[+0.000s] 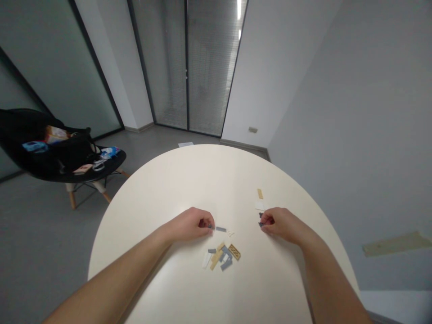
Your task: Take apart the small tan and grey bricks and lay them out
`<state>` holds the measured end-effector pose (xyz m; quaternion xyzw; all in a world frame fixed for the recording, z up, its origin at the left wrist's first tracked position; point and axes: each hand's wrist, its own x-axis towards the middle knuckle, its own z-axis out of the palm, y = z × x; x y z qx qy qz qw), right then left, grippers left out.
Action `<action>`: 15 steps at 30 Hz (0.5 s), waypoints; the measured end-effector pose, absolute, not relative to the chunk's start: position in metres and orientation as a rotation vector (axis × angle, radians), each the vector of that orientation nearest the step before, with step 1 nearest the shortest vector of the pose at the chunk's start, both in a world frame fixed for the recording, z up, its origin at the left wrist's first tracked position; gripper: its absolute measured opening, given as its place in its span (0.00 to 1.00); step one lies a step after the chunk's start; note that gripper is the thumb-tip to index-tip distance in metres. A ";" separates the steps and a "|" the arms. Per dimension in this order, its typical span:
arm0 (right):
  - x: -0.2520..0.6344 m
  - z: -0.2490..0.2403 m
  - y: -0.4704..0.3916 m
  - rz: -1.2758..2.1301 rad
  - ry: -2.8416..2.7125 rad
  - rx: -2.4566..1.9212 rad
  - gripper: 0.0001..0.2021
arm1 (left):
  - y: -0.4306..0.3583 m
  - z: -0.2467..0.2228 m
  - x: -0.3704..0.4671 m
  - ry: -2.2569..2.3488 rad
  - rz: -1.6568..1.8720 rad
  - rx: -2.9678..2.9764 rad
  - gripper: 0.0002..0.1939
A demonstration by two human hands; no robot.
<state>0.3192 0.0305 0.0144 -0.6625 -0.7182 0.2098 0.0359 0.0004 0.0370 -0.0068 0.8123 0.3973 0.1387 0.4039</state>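
Note:
My left hand (197,223) is closed in a pinch on a small dark grey piece (210,226) over the round table. Just right of it lies a flat grey piece (221,229), with small white pieces (230,234) beside that. My right hand (276,221) pinches a small dark piece (261,224). Another dark piece (261,215) lies by its fingertips, and behind are a white piece (259,205) and a tan piece (259,194). Nearer me, between the forearms, is a loose pile with a tan studded brick (234,252), a long tan piece (217,257) and grey pieces (226,263).
The round white table (189,175) fills the lower middle. At the far left a black chair (114,162) holds a black bag (76,148) and packets. Beyond the table stand a glass door (205,67) and white walls (280,58).

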 end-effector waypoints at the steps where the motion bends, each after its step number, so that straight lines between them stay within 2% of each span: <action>1: 0.319 0.015 0.030 0.635 -2.215 -2.039 0.07 | 0.037 -0.007 0.000 1.001 0.350 2.052 0.10; 8: 0.309 0.022 0.030 0.532 -2.255 -2.047 0.04 | 0.037 -0.006 0.001 0.997 0.346 2.067 0.10; 15: 0.305 0.021 0.030 0.520 -2.307 -1.961 0.08 | 0.037 -0.005 0.000 0.992 0.347 2.064 0.10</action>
